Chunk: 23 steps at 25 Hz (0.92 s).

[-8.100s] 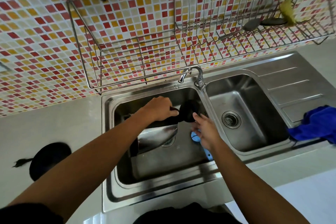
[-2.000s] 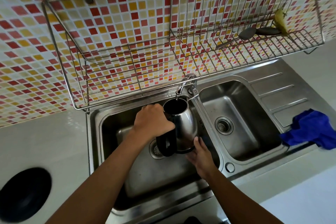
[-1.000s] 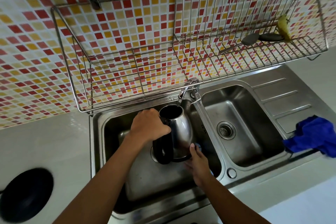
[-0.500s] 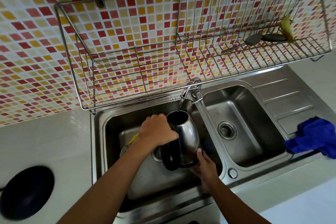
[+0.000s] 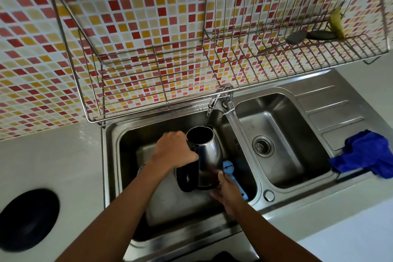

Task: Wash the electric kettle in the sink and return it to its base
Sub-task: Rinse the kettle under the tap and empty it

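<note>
I see the steel kettle (image 5: 207, 155) held upright over the left basin of the double sink (image 5: 119, 176), its open mouth right under the tap (image 5: 221, 97). A thin stream of water falls from the tap spout toward the rim of the kettle's opening. The kettle's lid is open or off; I cannot tell which. My left hand (image 5: 173, 150) is closed around the top of the kettle's black handle, fingers wrapped over it. My right hand (image 5: 225, 191) is mostly open, its fingers lying flat against the lower side and base of the kettle, supporting it rather than gripping round it.

Just beside the kettle, in the same basin, lies a blue object (image 5: 234, 174), partly hidden by my right hand; I cannot tell what it is. A small yellow edge of something peeks out under my left forearm, too hidden to name.

The right basin holds only its drain (image 5: 263, 145). On the draining board at the far right sits a crumpled blue cloth (image 5: 365, 154). Well apart on the left, on the pale counter (image 5: 63, 166), is the round black kettle base (image 5: 28, 219). Above the sink, a wire rack (image 5: 148, 70) hangs on the red-and-yellow mosaic tiled wall (image 5: 32, 49), with a spoon-like utensil (image 5: 295, 38) and something yellow (image 5: 337, 24) at its right end.
</note>
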Tool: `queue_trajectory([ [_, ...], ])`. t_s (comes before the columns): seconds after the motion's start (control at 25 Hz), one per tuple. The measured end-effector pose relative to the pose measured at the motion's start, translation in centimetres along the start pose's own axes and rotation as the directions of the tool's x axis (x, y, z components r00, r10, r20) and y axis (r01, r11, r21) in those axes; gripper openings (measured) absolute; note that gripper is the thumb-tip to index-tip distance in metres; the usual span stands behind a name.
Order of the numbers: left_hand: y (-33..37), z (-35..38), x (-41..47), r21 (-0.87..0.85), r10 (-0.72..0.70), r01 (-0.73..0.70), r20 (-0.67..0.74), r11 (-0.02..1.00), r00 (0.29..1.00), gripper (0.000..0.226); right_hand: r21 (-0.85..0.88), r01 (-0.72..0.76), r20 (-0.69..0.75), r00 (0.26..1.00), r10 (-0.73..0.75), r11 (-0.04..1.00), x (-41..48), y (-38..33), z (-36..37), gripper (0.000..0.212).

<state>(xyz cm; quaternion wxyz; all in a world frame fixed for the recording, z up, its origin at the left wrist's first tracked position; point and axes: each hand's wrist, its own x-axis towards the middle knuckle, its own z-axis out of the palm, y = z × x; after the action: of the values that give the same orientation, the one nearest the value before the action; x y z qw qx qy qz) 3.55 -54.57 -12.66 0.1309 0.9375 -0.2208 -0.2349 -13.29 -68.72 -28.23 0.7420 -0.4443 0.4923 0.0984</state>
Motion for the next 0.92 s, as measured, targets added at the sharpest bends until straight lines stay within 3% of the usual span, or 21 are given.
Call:
queue_trajectory([
  [0.12, -0.5, 1.0, -1.2, 0.1, 0.071, -0.071, 0.005, 0.992, 0.997, 0.064, -0.175, 0.022, -0.038, 0.999, -0.029, 0.984, 1.0, -0.9, -0.1, 0.028],
  [0.24, -1.4, 3.1, -1.2, 0.17, 0.109, -0.104, -0.02, 0.98, 0.994, 0.059, -0.232, 0.111, -0.105, 0.985, -0.138, 0.966, 2.0, -3.6, -0.1, 0.021],
  [0.52, -4.4, 7.7, 0.6, 0.232, 0.122, -0.086, -0.146, 0.969, 0.982, 0.07, -0.326, 0.269, -0.036, 0.955, -0.296, 0.906, 4.0, -12.4, 0.7, 0.017],
  [0.92, -5.1, 11.2, 1.5, 0.162, 0.151, -0.131, -0.116, 0.978, 0.982, 0.074, -0.209, 0.187, -0.055, 0.978, -0.203, 0.96, 6.2, -17.8, 4.4, 0.022],
])
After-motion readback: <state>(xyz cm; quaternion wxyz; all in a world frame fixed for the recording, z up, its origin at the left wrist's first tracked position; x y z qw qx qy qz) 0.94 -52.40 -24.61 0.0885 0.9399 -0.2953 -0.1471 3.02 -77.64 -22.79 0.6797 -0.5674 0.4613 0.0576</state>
